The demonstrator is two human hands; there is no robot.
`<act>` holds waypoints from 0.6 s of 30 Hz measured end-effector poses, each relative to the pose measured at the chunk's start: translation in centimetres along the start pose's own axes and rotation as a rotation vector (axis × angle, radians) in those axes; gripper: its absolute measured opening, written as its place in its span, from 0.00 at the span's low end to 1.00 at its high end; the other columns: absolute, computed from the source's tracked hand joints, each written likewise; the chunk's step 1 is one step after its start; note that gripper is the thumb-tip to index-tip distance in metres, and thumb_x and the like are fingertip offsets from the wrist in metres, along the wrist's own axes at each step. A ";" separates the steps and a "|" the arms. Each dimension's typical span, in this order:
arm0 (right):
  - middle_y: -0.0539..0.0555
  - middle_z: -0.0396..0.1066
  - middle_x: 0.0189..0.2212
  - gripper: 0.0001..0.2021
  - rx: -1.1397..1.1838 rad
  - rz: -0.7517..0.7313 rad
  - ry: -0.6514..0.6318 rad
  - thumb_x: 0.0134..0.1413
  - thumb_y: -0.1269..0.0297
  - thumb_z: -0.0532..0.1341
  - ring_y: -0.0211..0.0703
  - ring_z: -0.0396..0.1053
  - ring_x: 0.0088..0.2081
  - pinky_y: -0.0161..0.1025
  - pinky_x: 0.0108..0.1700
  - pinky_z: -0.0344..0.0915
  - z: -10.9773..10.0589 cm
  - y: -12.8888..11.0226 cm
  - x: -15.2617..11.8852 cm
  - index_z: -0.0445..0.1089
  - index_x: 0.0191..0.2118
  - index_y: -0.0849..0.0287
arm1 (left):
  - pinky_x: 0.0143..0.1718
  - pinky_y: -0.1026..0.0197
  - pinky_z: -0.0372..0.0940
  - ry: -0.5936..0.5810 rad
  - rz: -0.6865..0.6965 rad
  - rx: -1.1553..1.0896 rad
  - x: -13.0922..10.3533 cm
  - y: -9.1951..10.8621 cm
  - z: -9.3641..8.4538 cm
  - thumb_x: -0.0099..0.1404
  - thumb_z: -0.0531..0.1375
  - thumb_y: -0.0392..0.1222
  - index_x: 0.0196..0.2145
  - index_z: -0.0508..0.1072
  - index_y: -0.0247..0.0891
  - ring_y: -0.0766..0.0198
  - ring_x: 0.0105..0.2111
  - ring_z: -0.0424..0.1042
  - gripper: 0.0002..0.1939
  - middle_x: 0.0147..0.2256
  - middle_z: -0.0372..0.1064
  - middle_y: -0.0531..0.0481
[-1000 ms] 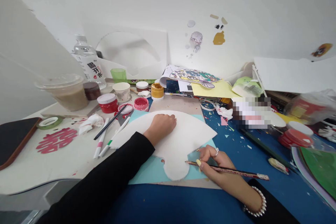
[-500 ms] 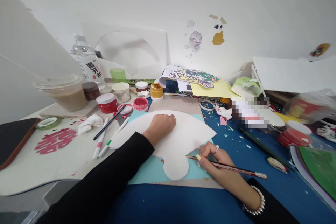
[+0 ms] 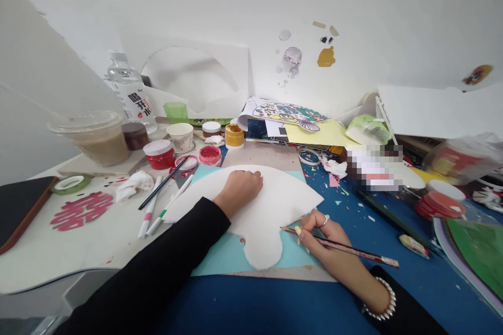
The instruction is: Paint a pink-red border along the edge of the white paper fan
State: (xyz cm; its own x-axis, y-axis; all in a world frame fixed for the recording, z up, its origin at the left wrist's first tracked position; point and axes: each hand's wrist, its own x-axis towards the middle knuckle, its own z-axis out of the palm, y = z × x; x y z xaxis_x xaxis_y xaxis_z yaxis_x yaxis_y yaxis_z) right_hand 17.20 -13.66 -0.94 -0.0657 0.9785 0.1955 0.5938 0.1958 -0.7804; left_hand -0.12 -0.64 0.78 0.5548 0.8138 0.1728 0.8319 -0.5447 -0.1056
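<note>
A white fan-shaped cutout (image 3: 271, 204) with a rounded stem lies on light blue paper (image 3: 218, 259). My left hand (image 3: 241, 186) rests on its upper middle, fingers curled into a loose fist, pressing on the surface with nothing visible in them. In a writing grip, my right hand (image 3: 324, 235) holds a dark pencil (image 3: 349, 247). Its tip touches the cutout's edge, or comes very close, where the stem meets the right side of the fan. The fingertips of my left hand are partly hidden from view.
Two white markers (image 3: 168, 205) and a black pen (image 3: 163, 183) lie left of the cutout. Behind stand an open red paint jar (image 3: 210, 156), a yellow paint jar (image 3: 234, 136), a paper cup (image 3: 181, 137) and a drink cup (image 3: 96, 141). An eraser (image 3: 414, 246) sits at right.
The pencil tip has moved slightly up and to the right along the cutout's edge, with my right hand shifting a little. My left hand stays in place.
</note>
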 end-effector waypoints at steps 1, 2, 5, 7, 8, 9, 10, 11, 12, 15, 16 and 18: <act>0.49 0.63 0.21 0.08 0.004 0.002 0.027 0.50 0.66 0.54 0.36 0.62 0.25 0.33 0.28 0.59 0.0 0.0 0.0 0.60 0.23 0.58 | 0.27 0.59 0.58 -0.002 -0.001 -0.002 0.0 0.0 0.0 0.64 0.41 0.39 0.33 0.69 0.31 0.54 0.31 0.72 0.19 0.27 0.71 0.38; 0.49 0.63 0.21 0.08 0.016 -0.003 0.063 0.50 0.65 0.54 0.36 0.62 0.25 0.33 0.28 0.59 -0.1 0.1 0.0 0.59 0.23 0.58 | 0.27 0.59 0.58 -0.004 -0.002 -0.004 0.0 0.0 0.0 0.64 0.41 0.39 0.33 0.69 0.31 0.54 0.31 0.71 0.19 0.27 0.71 0.38; 0.49 0.64 0.22 0.07 0.079 -0.036 0.161 0.50 0.64 0.54 0.38 0.64 0.28 0.34 0.31 0.60 -0.9 0.3 0.3 0.59 0.24 0.58 | 0.27 0.59 0.59 -0.011 -0.001 -0.010 0.0 0.0 -0.1 0.64 0.41 0.39 0.33 0.70 0.31 0.53 0.31 0.71 0.19 0.27 0.70 0.38; 0.50 0.64 0.23 0.07 0.082 -0.041 0.128 0.51 0.64 0.54 0.39 0.64 0.29 0.35 0.32 0.60 -1.7 0.3 0.5 0.59 0.24 0.58 | 0.26 0.59 0.58 -0.014 0.002 -0.015 0.1 0.0 -0.1 0.64 0.40 0.39 0.32 0.70 0.31 0.53 0.30 0.71 0.20 0.26 0.70 0.38; 0.50 0.64 0.23 0.08 0.065 -0.037 0.081 0.51 0.64 0.54 0.38 0.64 0.29 0.35 0.31 0.60 -2.1 0.3 0.7 0.59 0.24 0.58 | 0.26 0.59 0.58 -0.015 0.004 -0.017 0.1 -0.1 -0.1 0.64 0.40 0.39 0.32 0.70 0.31 0.53 0.30 0.71 0.20 0.26 0.70 0.38; 0.49 0.64 0.23 0.08 0.044 -0.037 0.031 0.51 0.64 0.54 0.37 0.63 0.28 0.34 0.31 0.60 -2.4 0.4 0.8 0.59 0.24 0.58 | 0.26 0.59 0.58 -0.014 0.006 -0.018 0.1 -0.1 -0.1 0.64 0.40 0.39 0.31 0.70 0.31 0.52 0.30 0.71 0.20 0.26 0.70 0.37; 0.49 0.64 0.23 0.07 0.025 -0.043 -0.012 0.50 0.65 0.54 0.37 0.63 0.27 0.34 0.30 0.60 -2.6 0.5 0.9 0.59 0.24 0.58 | 0.25 0.58 0.58 -0.012 0.008 -0.018 0.1 -0.1 0.0 0.64 0.40 0.39 0.32 0.70 0.31 0.52 0.30 0.71 0.20 0.27 0.71 0.37; 0.49 0.64 0.23 0.07 0.015 -0.056 -0.034 0.50 0.65 0.54 0.37 0.63 0.27 0.34 0.30 0.60 -2.6 0.6 1.0 0.59 0.24 0.58 | 0.26 0.58 0.58 -0.008 0.008 -0.017 0.1 -0.1 0.0 0.64 0.40 0.39 0.32 0.70 0.31 0.52 0.30 0.71 0.20 0.27 0.71 0.37; 0.49 0.64 0.23 0.07 0.013 -0.072 -0.038 0.50 0.66 0.54 0.37 0.63 0.27 0.34 0.30 0.60 -2.5 0.7 1.0 0.58 0.24 0.58 | 0.26 0.58 0.58 -0.003 0.007 -0.016 0.1 -0.2 0.1 0.64 0.40 0.39 0.32 0.69 0.31 0.52 0.31 0.71 0.20 0.27 0.71 0.37; 0.49 0.65 0.23 0.07 0.035 -0.100 -0.017 0.50 0.66 0.54 0.36 0.63 0.26 0.34 0.30 0.60 -1.9 1.1 1.2 0.58 0.23 0.59 | 0.25 0.59 0.59 0.012 0.008 -0.009 0.1 -0.3 0.4 0.64 0.41 0.38 0.32 0.70 0.31 0.54 0.30 0.72 0.19 0.27 0.71 0.38; 0.49 0.65 0.23 0.07 0.051 -0.119 -0.023 0.49 0.65 0.55 0.36 0.63 0.26 0.33 0.29 0.60 -1.6 1.1 1.2 0.58 0.23 0.59 | 0.25 0.59 0.59 0.014 0.010 -0.007 0.2 -0.4 0.5 0.63 0.42 0.38 0.31 0.70 0.32 0.54 0.29 0.72 0.18 0.26 0.71 0.38; 0.49 0.66 0.22 0.07 0.053 -0.121 -0.038 0.48 0.67 0.55 0.36 0.64 0.26 0.33 0.29 0.60 -1.2 1.1 1.2 0.58 0.23 0.59 | 0.24 0.60 0.58 0.017 0.015 -0.003 0.3 -0.5 0.7 0.63 0.42 0.37 0.30 0.70 0.32 0.55 0.27 0.72 0.18 0.25 0.71 0.39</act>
State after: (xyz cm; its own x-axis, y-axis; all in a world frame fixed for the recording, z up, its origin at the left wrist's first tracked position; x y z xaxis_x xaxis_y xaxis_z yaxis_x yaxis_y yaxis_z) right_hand 18.72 -12.31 -0.82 -0.1654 0.9490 0.2683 0.5364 0.3149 -0.7830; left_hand -0.38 0.03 0.21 0.5667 0.8021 0.1884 0.8237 -0.5571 -0.1057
